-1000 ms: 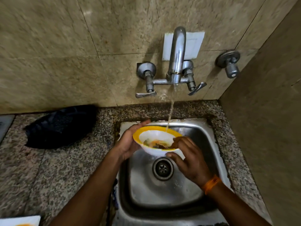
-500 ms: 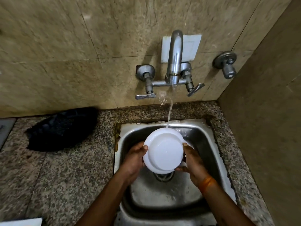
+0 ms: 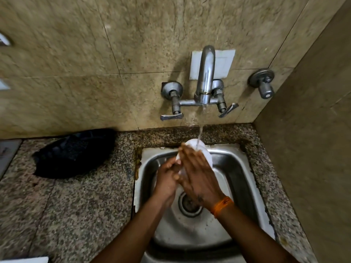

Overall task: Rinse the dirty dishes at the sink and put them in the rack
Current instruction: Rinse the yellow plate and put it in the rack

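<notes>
A white bowl is held upright on its edge over the steel sink, under the running water from the tap. My left hand grips the bowl from the left and below. My right hand lies flat with its fingers stretched across the bowl's near face and hides most of it. An orange band sits on my right wrist. Only the bowl's top and right rim show.
A black bag-like object lies on the speckled granite counter left of the sink. A white plate's edge shows at the bottom left. A second valve juts from the wall beside the right side wall.
The bowl, first held yellow rim up with food scraps inside, was turned over and then raised onto its edge under the stream. My right hand moved from its side onto its face.
</notes>
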Demonstrator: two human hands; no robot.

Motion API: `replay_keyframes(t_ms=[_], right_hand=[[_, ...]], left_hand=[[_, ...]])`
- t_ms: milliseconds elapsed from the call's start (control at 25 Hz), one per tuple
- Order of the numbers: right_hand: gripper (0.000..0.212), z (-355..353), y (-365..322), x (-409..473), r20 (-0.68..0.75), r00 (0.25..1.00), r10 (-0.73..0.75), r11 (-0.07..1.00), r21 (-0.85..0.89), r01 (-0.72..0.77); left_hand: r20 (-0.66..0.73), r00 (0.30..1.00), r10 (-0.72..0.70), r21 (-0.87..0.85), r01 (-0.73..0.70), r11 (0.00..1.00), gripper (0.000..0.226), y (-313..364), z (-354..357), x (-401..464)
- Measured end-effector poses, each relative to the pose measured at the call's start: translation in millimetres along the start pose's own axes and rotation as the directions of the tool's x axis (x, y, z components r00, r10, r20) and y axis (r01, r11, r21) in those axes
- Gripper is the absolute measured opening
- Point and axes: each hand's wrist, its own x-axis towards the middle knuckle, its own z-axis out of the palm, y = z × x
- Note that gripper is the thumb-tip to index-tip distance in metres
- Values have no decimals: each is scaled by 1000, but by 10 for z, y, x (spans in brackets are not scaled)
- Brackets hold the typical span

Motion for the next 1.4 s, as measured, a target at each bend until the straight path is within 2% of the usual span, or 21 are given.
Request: replay_keyframes(t_ms=[80,160,200,240,280,360,400,440,480,560,640,720,800,840,880,960,1080,1160,1200,1280,1400], right_hand=[[83,-49,154,143,-106,968,227,973,65,-221],[99,-139,272,321,-60,852,520,824,301,-481],[102,-162,271,370,-20,818,575,773,341,-535],[99,-158,229,366,-17,824,566,787,308,-534],[93,-153,161,321,-36,871,489,852,235,-468],[82,-185,30,181,10,979,203,976,72,-203],[77,-221,45,131,68,992,102,992,62,-106],[74,-256,122,118,90,992,86,990,106,-96],[71,-305,229,140,82,984,158,960,221,-172],[56,-464,426,185,174,927,332,746,553,-371],[32,-566,461,98,331,873,358,497,725,-478],[26,-547,355,-8,342,848,404,293,830,-474],[30,-430,267,-92,127,811,572,313,880,-358],[30,-341,244,-97,-11,738,675,355,881,-312],[29,-268,208,-87,-107,632,767,361,887,-288],[36,-200,116,-74,-159,448,880,302,914,-270],[44,-254,44,-91,-20,372,928,86,983,-162],[45,-367,97,-54,53,391,919,1,990,-138],[44,-419,118,-23,80,418,905,-26,991,-134],[41,-434,175,35,100,445,890,-24,985,-172],[50,-379,294,106,88,465,881,27,972,-233]], left_hand=[[-17,993,-114,32,115,993,23,-69,-65,105],[-16,991,-130,33,130,991,26,-127,-92,107],[-10,993,-119,47,120,992,29,-145,-105,113],[-11,995,-103,77,104,992,31,-128,-87,108],[-37,996,-83,116,86,990,31,-101,-88,139],[-54,997,-59,206,69,976,26,-7,-166,272],[-17,999,-46,248,49,968,24,62,-228,358],[25,999,-43,301,33,953,21,154,-267,410],[71,997,-43,335,17,942,19,207,-280,456],[172,985,-1,438,-75,896,30,316,-226,560],[266,954,142,642,-285,712,45,499,-70,626],[330,879,344,778,-460,428,49,607,163,670],[327,864,382,869,-434,237,52,595,441,641],[289,905,312,906,-364,217,58,533,599,583],[246,938,245,918,-306,251,62,456,753,522],[141,977,161,891,-196,410,65,386,923,421],[-11,994,111,810,-56,584,69,397,719,586],[-68,995,75,556,-25,831,70,406,430,626],[-79,996,32,396,2,918,61,385,301,610],[-3,997,-81,224,79,971,34,289,65,543],[147,969,-199,146,178,973,37,158,-293,441]])
